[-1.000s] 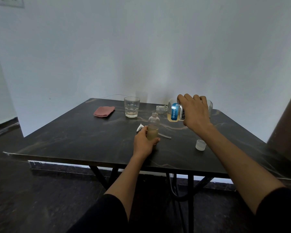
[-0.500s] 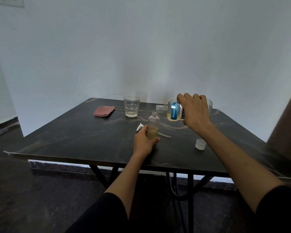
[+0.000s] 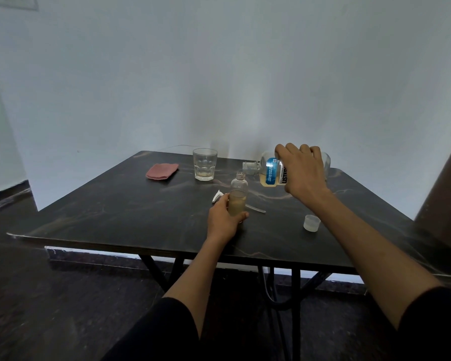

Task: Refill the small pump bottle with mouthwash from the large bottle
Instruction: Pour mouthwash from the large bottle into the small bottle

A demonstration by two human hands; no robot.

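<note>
At the frame centre my left hand [image 3: 223, 217] grips the small bottle [image 3: 238, 195] upright on the bench [image 3: 130, 209]. My right hand [image 3: 303, 171] holds the large bottle [image 3: 270, 172] tilted, its neck just above.

Glass [image 3: 205, 164], pink cloth [image 3: 162, 171] (folded), table [image 3: 115, 204]

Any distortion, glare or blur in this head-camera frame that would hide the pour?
Head view: wide-angle bending at the edges, soft dim light, no glare; small bottle in the left hand and large mouthwash bottle in the right hand look sharp enough, though any stream is too fine to see.
</note>
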